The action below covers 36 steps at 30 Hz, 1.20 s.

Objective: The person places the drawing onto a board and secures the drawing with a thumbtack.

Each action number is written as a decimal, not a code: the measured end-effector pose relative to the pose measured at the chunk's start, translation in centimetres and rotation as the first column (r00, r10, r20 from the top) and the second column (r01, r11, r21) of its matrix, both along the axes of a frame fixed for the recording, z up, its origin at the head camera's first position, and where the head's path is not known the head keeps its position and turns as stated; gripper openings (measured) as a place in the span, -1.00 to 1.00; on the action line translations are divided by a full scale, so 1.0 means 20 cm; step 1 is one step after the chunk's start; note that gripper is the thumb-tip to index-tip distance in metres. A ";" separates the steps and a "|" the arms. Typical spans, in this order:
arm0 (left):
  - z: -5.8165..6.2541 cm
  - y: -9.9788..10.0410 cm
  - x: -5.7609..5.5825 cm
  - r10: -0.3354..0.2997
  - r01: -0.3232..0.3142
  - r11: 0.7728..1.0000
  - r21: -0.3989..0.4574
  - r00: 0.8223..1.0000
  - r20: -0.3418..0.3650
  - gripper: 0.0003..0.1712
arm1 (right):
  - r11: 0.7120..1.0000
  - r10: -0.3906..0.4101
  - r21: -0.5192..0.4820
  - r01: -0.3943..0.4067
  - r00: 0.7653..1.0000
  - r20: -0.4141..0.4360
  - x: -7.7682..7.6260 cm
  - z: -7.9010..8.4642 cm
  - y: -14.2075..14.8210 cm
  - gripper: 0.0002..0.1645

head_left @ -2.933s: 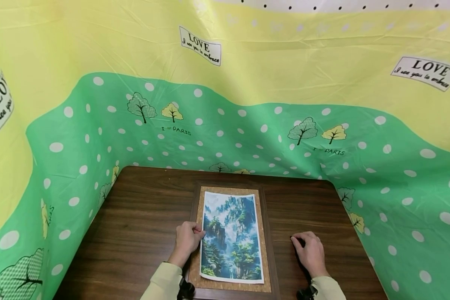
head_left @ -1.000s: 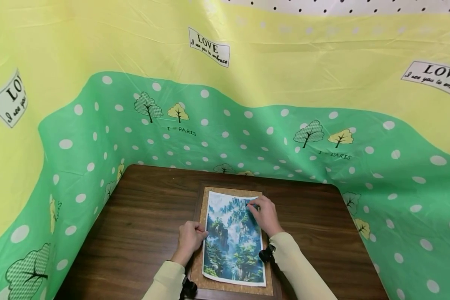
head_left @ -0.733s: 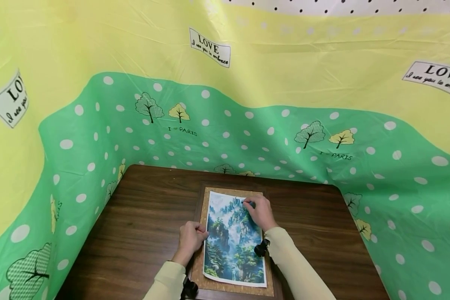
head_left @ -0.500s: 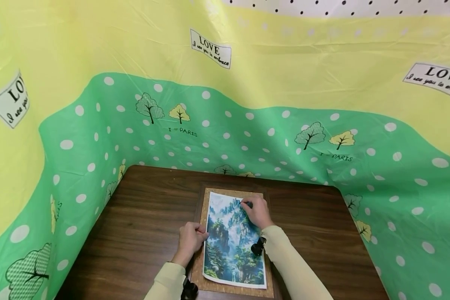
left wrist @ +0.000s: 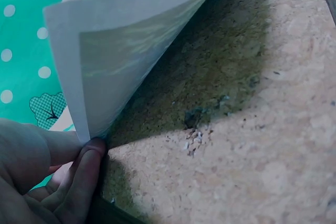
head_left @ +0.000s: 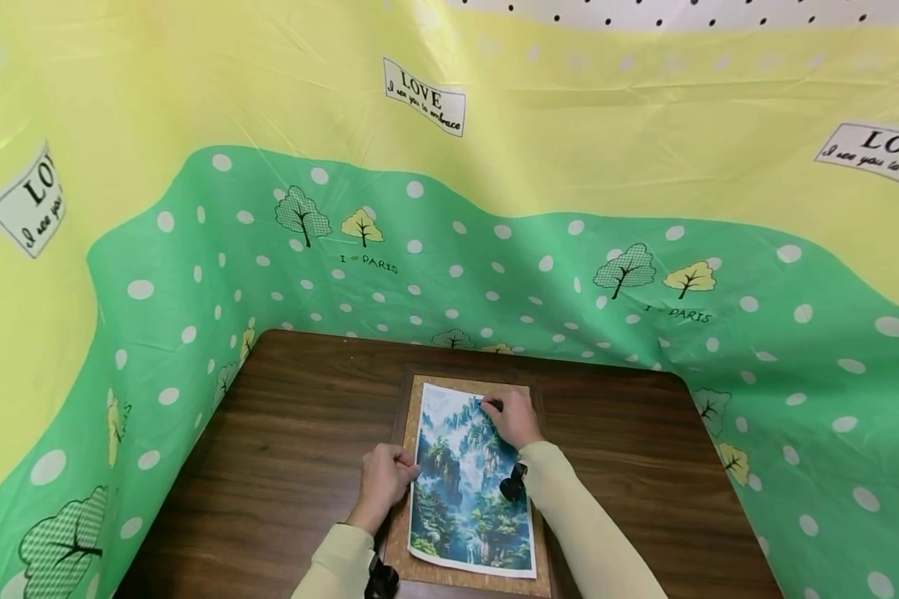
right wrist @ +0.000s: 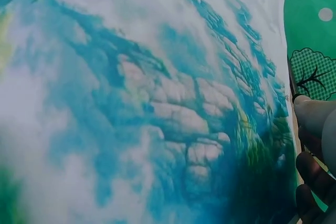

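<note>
A paper print [head_left: 474, 491] of misty blue-green mountains lies over a cork board [head_left: 487, 581]. In the head view my left hand [head_left: 382, 480] pinches the sheet's left edge between thumb and finger. Seen from the left wrist, the print's near part [left wrist: 115, 51] curls up off the cork [left wrist: 262, 145], above the pinching fingers [left wrist: 89, 166]. My right hand [head_left: 515, 416] is at the print's top edge, thumb and finger pinching a small black object; its kind is too small to tell. That black object [right wrist: 297, 97] shows as a dark tip at the thumb in the right wrist view.
The board is set in a dark brown wooden table [head_left: 300, 433]. A yellow and green curtain [head_left: 389, 216] with white dots and trees surrounds the table's back and sides. Small pits and crumbs mark the cork [left wrist: 197, 121] in the left wrist view.
From right of the board, my right hand has moved left and away to the print's top edge, carrying the small black object, and is now nearly still. The left hand keeps its pinch.
</note>
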<state>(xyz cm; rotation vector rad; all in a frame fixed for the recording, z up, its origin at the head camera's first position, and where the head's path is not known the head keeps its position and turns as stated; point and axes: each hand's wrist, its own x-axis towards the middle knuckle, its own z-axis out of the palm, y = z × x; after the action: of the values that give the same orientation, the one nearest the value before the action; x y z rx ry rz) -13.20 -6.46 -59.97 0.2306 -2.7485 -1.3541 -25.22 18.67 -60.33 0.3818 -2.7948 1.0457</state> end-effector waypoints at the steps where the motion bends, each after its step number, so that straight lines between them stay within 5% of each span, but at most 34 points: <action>1: 0.00 0.00 0.00 -0.002 0.002 1.000 -0.001 1.000 -0.005 -0.75 | 1.000 0.004 0.002 -0.004 1.000 0.003 0.00 0.00 0.00 -0.91; 23: 0.00 -0.01 0.00 -0.011 0.011 1.000 0.010 1.000 -0.015 -0.76 | 0.996 -0.058 0.074 0.053 0.996 0.062 -0.06 0.01 -0.06 -0.91; 36: -0.01 -0.01 -0.01 -0.014 0.014 1.000 0.008 1.000 -0.010 -0.77 | 0.992 -0.118 0.054 0.110 0.976 0.182 -0.11 0.03 -0.09 -0.89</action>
<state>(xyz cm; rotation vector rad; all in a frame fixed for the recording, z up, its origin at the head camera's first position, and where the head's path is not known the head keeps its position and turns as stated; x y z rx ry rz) -13.36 -6.67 -60.08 0.2046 -2.7426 -1.3660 -27.35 16.92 -59.72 0.1323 -2.9656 1.0461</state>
